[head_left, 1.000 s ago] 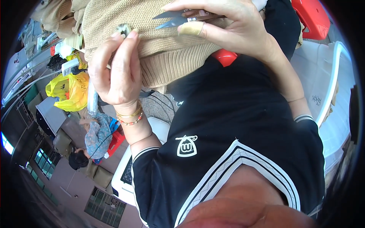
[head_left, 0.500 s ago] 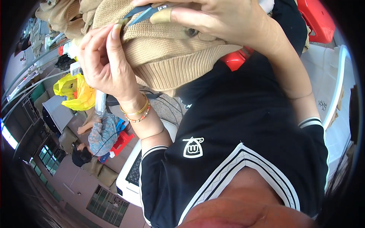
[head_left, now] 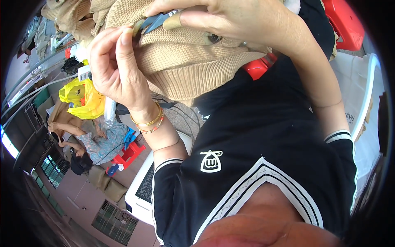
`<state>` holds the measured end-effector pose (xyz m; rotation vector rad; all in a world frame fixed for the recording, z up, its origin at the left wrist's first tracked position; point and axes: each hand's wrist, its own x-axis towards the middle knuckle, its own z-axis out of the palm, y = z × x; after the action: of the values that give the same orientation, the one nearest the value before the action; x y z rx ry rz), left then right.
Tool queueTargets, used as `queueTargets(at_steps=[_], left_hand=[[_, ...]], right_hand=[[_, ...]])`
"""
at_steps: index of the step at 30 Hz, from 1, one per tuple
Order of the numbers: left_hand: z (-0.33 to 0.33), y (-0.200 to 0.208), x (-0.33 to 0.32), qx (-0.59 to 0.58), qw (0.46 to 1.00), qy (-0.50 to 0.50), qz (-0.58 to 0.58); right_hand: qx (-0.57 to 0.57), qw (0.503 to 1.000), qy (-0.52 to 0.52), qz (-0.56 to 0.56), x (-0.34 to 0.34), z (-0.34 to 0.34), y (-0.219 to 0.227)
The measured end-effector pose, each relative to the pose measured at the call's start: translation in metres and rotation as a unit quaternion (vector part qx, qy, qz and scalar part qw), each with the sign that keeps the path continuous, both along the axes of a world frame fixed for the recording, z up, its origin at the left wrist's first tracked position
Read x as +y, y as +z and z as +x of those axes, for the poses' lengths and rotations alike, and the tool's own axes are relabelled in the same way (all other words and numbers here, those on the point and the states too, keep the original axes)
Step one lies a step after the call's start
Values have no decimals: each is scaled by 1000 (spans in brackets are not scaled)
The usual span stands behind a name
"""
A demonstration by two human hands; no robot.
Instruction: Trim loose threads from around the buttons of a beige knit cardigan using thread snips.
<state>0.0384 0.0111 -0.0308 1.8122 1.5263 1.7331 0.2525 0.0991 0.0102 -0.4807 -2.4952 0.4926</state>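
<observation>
Left hand (head_left: 119, 70) pinching small piece (head_left: 138, 27) (indistinct), right hand (head_left: 247, 22) holding snips (head_left: 155, 21), knitwear (head_left: 185, 78).

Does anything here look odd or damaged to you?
Nothing looks spilled or plainly damaged. One oddity: the thumb of the right hand wears a tan wrap at its tip, while the left hand shows none. The beige knit garment lies bunched, but that seems normal for something being handled.

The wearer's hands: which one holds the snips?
The right hand, with a yellowish covering on its thumb, holds the snips over the beige knitwear. The left hand instead pinches a small piece by the blade tips, bracelets on its wrist.
</observation>
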Motion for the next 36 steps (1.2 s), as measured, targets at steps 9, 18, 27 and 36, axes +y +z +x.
queueTargets(at_steps=[9,18,27,36], left_hand=[[17,11,-3,39,999,5,11],[24,11,-1,-16,998,-64,1],[2,50,16,346,938,23,4],[-48,5,11,278,953,109,-43]], right_hand=[[234,962,113,-83,12,4,-18],[225,969,57,-79,16,26,-23],[268,955,21,-125,27,57,-30],[246,964,55,-81,10,20,-57]])
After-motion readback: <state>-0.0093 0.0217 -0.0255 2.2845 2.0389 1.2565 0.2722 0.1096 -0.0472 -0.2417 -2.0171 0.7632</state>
